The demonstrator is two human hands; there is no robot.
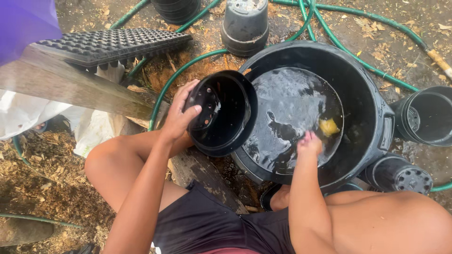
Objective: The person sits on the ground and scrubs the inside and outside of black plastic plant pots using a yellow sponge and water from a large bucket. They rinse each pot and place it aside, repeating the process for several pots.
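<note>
- Shorts (207,226) sit closest to the camera, dark fabric, with bare knees spread out on both sides. Person is sitting on a weathered plank (197,171) over dirt and wood chips.
- Left hand (181,115) is wrapped around the bottom of a black plastic pot (226,113), fingers curled over its base edge. Pot is tipped on its side with the opening facing right, held just over the near-left rim of the tub. You can see the drain holes inside, and it looks wet.
- Right hand (309,143) is down in the water, fingers dipped under, so can't really tell if it's open or gripping anything.
- Just past that hand there's a yellow sponge (329,127) in the water, near but not touching as far as I can see.
- Tub (376,122) is big, black and round, partly filled with dark water.
- Right of the tub: one empty pot (426,115) with its opening in view, and another pot (400,173) lying with its holey bottom towards the camera, tucked against the tub.
- Left side: a black seedling tray (110,44) resting on a wooden board (70,87), white sack stuff under it.
- Farther back, an upside-down pot (246,23) and another dark pot at the top edge.
- Green hose (358,59) loops all around the ground behind and beside the tub.
</note>
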